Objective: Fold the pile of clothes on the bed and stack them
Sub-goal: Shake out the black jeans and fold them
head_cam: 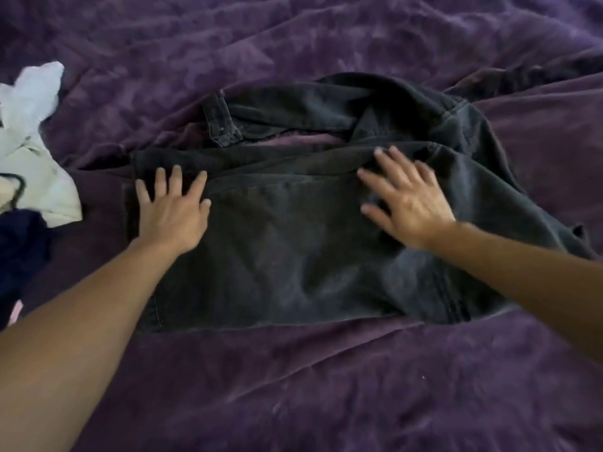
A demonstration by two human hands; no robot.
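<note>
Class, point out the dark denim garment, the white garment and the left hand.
dark denim garment (293, 256), head view, flat folded panel.
white garment (36, 102), head view, its crumpled middle.
left hand (173, 216), head view, back of hand.

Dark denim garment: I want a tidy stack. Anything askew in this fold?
Yes. The dark denim garment lies smooth under the left hand and right hand, but its far edge is bunched, with purple bedspread showing through a gap.
</note>
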